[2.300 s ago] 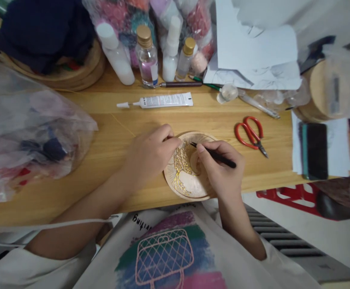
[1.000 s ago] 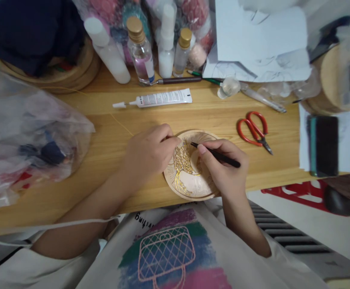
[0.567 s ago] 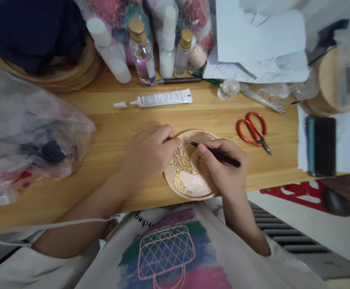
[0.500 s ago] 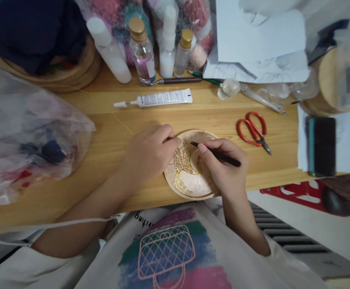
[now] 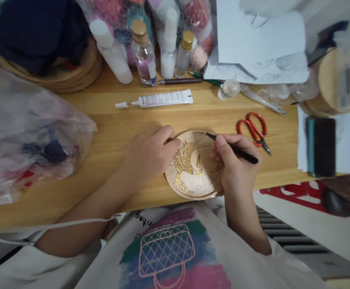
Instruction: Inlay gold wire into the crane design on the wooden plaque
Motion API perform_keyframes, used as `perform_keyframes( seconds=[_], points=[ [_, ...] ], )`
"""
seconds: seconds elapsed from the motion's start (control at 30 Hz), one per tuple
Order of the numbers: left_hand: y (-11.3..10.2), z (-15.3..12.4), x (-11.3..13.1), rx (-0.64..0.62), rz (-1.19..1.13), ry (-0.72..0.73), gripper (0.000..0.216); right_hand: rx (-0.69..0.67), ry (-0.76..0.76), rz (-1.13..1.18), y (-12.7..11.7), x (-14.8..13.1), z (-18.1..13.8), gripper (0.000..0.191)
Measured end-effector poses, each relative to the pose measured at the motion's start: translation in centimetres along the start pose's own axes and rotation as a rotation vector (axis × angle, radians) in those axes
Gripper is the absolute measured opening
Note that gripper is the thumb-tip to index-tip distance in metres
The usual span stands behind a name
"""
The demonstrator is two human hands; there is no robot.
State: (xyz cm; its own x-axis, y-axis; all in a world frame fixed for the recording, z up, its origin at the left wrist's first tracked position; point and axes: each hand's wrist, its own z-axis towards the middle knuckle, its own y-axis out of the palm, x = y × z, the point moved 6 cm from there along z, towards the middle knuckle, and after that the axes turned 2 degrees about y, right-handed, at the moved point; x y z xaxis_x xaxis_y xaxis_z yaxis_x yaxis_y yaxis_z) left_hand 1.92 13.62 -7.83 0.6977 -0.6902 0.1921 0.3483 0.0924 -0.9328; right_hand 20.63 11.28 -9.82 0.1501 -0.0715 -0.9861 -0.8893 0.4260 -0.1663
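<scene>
A round wooden plate lies near the table's front edge, with a bird in raised gold wire on its face. At its left rim is my left hand, fingers curled in and thumb against the rim; what they pinch, if anything, is hidden. A thin gold thread runs across the table toward this hand. My right hand is closed around slim black tweezers, held like a pen over the plate's right side. Their tips point left, close to the plate's far rim.
Red-handled pliers lie right of the plate. Behind it are a white glue tube, a dark-handled tool and several bottles. A plastic bag sits left, a phone on paper at right.
My right hand has moved right with the tweezers, whose tips shifted from the gold wirework to the far rim. More of the bird now shows. The left hand stays nearly still.
</scene>
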Motion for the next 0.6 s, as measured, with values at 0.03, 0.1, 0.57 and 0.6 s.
perform_keyframes(
  seconds=[0.03, 0.1, 0.57, 0.6],
  points=[
    [-0.04, 0.0, 0.02, 0.006, -0.007, 0.003, 0.025, 0.004, 0.0, 0.009, 0.02, 0.04, 0.03, 0.018],
    [-0.1, 0.03, 0.07, 0.011, -0.009, 0.006, 0.024, 0.008, -0.004, 0.025, 0.12, 0.08, 0.03, 0.016],
    [-0.42, 0.2, 0.67, 0.016, 0.136, 0.064, 0.027, 0.023, -0.013, 0.006, 0.2, 0.08, -0.05, 0.017],
    [-0.42, 0.19, 0.69, 0.017, 0.137, 0.065, 0.027, 0.02, -0.014, 0.011, 0.21, 0.1, -0.04, 0.016]
  ],
)
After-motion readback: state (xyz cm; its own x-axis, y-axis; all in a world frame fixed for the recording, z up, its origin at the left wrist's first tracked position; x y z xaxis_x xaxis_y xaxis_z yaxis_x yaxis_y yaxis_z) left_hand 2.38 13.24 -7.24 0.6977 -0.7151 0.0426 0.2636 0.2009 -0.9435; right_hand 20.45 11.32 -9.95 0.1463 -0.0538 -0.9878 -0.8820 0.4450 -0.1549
